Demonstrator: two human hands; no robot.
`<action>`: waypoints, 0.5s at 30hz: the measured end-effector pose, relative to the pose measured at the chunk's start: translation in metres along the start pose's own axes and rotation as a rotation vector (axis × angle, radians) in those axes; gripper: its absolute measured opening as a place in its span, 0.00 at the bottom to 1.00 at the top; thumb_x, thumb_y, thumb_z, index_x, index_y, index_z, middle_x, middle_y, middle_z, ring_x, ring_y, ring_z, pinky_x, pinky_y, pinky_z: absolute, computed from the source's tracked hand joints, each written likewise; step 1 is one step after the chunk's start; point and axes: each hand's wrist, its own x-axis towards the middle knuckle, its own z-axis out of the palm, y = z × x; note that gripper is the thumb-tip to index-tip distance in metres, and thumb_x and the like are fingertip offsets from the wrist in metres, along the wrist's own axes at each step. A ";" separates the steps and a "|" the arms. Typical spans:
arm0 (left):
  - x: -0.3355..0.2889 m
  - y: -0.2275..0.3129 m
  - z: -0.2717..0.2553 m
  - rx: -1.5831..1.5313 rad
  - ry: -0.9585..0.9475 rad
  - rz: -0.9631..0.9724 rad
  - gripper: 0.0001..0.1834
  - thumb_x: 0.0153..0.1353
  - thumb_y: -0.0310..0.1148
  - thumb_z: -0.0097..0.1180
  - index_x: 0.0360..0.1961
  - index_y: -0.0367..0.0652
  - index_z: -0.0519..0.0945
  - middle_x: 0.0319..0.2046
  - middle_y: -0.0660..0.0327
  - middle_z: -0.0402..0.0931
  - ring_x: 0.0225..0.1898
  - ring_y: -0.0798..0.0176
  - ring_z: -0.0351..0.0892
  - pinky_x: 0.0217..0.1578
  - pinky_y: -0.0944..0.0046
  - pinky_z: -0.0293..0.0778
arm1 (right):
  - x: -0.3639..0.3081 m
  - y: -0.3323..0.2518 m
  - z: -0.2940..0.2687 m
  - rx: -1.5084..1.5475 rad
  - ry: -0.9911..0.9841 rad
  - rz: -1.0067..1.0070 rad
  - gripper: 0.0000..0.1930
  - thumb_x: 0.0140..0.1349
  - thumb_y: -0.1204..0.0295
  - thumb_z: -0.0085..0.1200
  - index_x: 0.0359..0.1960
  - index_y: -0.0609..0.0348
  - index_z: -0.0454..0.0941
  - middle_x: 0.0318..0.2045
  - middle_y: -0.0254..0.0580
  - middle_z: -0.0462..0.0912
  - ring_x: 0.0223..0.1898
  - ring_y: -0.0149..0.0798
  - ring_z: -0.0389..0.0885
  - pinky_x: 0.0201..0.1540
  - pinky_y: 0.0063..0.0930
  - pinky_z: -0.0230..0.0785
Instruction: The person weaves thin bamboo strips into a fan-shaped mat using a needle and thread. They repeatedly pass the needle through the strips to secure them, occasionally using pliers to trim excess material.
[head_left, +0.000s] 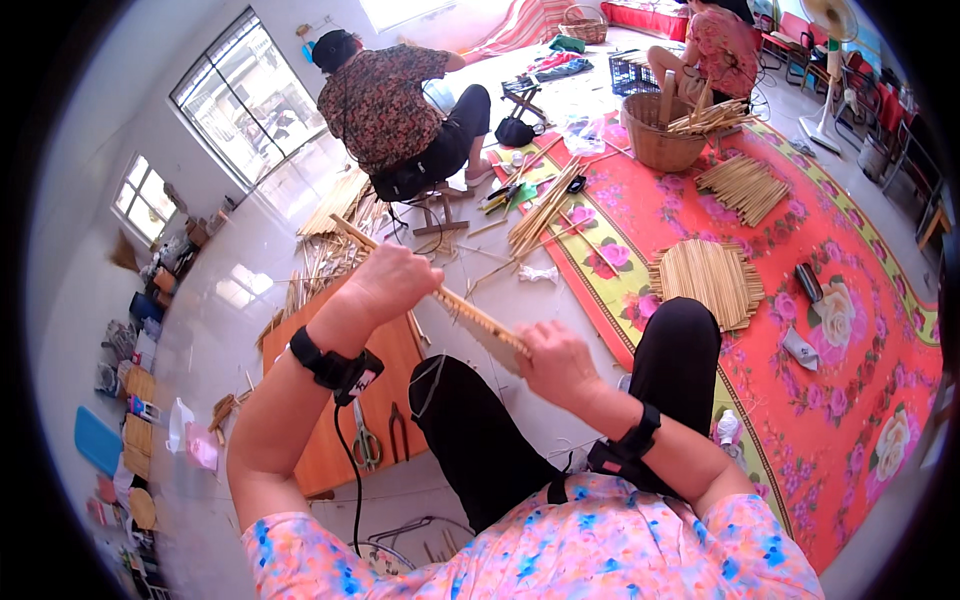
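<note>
A flat straw piece (478, 318), pale tan and seen almost edge-on, slants between my two hands above my knees. My left hand (392, 284) is closed round its upper part, and a narrow end sticks out beyond the fist. Its lower right end is gripped by my right hand (560, 362), fingers bent over the edge. Below my left forearm lies an orange-brown wooden board (330, 415), with scissors (367, 440) and a dark pincer-like tool (399, 432) on it. A mat of straw stalks (708, 282) rests on the red flowered cloth beyond my right knee.
Straw bundles (545, 215) and another stack of stalks (743, 190) lie ahead. A brown basket (662, 135) stands on the flowered cloth (800, 400). One person (390, 110) sits ahead on a low stool, another (720, 50) farther right. A fan (828, 70) stands at back right.
</note>
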 end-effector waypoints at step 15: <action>0.006 -0.056 0.012 -0.197 0.191 -0.504 0.07 0.55 0.39 0.61 0.33 0.51 0.83 0.32 0.59 0.84 0.38 0.53 0.85 0.39 0.54 0.79 | 0.051 0.006 -0.056 -0.029 0.754 -0.456 0.27 0.49 0.81 0.57 0.55 0.61 0.73 0.54 0.50 0.76 0.55 0.55 0.74 0.59 0.44 0.64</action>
